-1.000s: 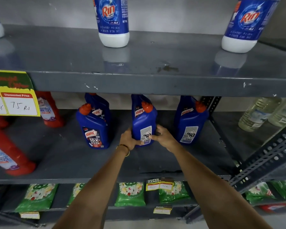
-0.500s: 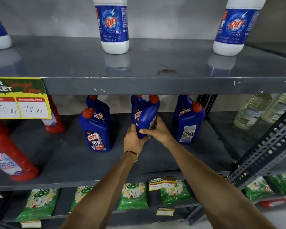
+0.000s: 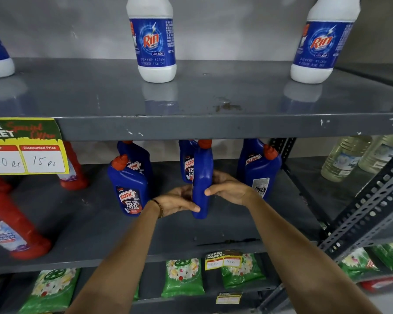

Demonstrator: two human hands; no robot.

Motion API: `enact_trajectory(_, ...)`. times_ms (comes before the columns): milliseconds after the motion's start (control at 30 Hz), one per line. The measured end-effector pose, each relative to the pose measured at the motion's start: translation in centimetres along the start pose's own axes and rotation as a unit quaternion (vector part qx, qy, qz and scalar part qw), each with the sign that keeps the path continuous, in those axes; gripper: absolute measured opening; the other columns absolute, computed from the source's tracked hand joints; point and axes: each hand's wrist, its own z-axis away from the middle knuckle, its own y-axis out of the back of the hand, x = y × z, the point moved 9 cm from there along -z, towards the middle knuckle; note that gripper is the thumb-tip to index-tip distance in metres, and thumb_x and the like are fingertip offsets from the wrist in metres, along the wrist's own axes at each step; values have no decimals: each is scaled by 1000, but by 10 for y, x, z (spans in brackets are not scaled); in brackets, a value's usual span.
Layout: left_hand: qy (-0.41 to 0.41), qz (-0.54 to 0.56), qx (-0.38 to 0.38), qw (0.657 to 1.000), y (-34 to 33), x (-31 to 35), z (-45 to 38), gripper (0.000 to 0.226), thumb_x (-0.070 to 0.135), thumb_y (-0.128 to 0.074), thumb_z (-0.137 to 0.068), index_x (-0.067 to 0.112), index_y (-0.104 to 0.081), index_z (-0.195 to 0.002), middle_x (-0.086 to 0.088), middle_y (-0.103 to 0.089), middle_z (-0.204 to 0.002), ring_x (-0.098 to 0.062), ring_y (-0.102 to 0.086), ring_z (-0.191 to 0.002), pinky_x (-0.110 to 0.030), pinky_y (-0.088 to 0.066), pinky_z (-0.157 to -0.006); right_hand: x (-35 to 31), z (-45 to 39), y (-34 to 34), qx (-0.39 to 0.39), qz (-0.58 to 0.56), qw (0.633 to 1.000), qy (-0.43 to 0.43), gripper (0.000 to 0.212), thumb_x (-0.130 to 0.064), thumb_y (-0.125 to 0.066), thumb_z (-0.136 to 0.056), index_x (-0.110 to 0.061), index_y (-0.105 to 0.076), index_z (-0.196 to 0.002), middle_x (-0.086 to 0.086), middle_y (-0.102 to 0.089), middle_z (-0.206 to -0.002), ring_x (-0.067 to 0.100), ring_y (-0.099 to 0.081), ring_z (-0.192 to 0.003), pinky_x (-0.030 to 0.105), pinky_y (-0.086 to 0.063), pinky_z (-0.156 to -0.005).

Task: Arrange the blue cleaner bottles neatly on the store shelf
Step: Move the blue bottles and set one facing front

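Note:
Several blue Harpic cleaner bottles with red caps stand on the middle grey shelf point(image 3: 100, 234). Both hands grip the centre blue bottle point(image 3: 202, 175), which is turned so its narrow side faces me. My left hand point(image 3: 177, 200) holds its lower left side and my right hand point(image 3: 229, 188) holds its right side. Another blue bottle point(image 3: 187, 164) stands right behind it. A left blue bottle point(image 3: 128, 189) faces label-forward with one more point(image 3: 136, 155) behind it. A right blue bottle point(image 3: 260, 168) shows its back label.
Red cleaner bottles point(image 3: 11, 230) stand at the left of the same shelf, clear bottles point(image 3: 345, 157) at the right. White Rin bottles point(image 3: 156, 41) sit on the upper shelf. A yellow price tag point(image 3: 25, 152) hangs at left. Green packets point(image 3: 183, 277) fill the shelf below.
The centre blue bottle has been rotated by both hands from back label facing me to narrow side facing me. The view has also tilted upward slightly.

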Motion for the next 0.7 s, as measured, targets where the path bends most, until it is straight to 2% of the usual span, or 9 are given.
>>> enact_trajectory(133, -38, -65, 77, 994, 0, 6, -8, 53, 4, -81, -62, 24, -61, -107, 3, -67, -106, -14, -63, -103, -24, -53, -87, 0, 1, 3, -23, -27, 999, -7, 54, 2, -63, -75, -19, -55, -124, 5, -65, -115, 20, -61, -110, 29, -52, -92)
enact_trajectory(200, -60, -64, 162, 983, 8, 7, -9, 52, 9, -85, -59, 22, -59, -102, 6, -67, -100, -14, -64, -98, -16, -52, -74, -1, -1, 7, -9, -30, 1000, -6, 54, 3, -64, -78, -15, -52, -128, 9, -62, -120, 22, -59, -113, 30, -51, -94)
enact_trajectory(267, -75, -73, 267, 958, 18, 8, -6, 65, 18, -89, -51, 19, -54, -106, 9, -64, -95, -10, -63, -91, -14, -48, -66, -1, -3, 13, 25, -20, 999, -6, 54, 3, -64, -79, -11, -50, -129, 12, -60, -123, 24, -57, -116, 31, -50, -96)
enact_trajectory(333, -87, -107, 339, 931, 22, 9, -3, 75, 27, -92, -43, 21, -51, -105, 10, -63, -96, -6, -61, -87, -18, -49, -68, -1, -3, 20, 58, -7, 998, -1, 53, 2, -66, -79, -8, -50, -128, 13, -60, -124, 25, -57, -116, 34, -50, -96)
enact_trajectory(400, -87, -135, 367, 916, 23, 10, -2, 80, 32, -92, -40, 17, -52, -107, 1, -62, -106, -16, -60, -97, -32, -53, -80, -2, -4, 24, 70, -5, 998, 10, 53, 3, -65, -79, -7, -49, -129, 13, -60, -123, 25, -57, -116, 36, -49, -97)
enact_trajectory(467, -75, -151, 376, 911, 27, 7, -2, 80, 28, -91, -42, 13, -53, -110, -8, -61, -113, -24, -58, -104, -43, -52, -90, -4, -4, 28, 80, -24, 996, 26, 54, 6, -64, -79, -8, -49, -129, 11, -60, -121, 24, -56, -116, 38, -48, -98)
enact_trajectory(600, -60, -147, 389, 908, 35, -5, -2, 62, 6, -87, -50, 6, -59, -104, -18, -66, -110, -31, -62, -102, -48, -51, -92, 0, -6, 34, 93, -55, 994, 34, 56, 10, -60, -80, -9, -46, -130, 9, -61, -118, 22, -57, -113, 34, -51, -95)
enact_trajectory(700, -45, -169, 403, 898, 39, -11, 0, 61, 6, -86, -51, 7, -60, -105, -15, -70, -106, -29, -65, -98, -47, -53, -90, 7, -6, 28, 73, -48, 996, 14, 57, 10, -58, -81, -13, -44, -132, 4, -62, -116, 15, -60, -109, 29, -54, -89)
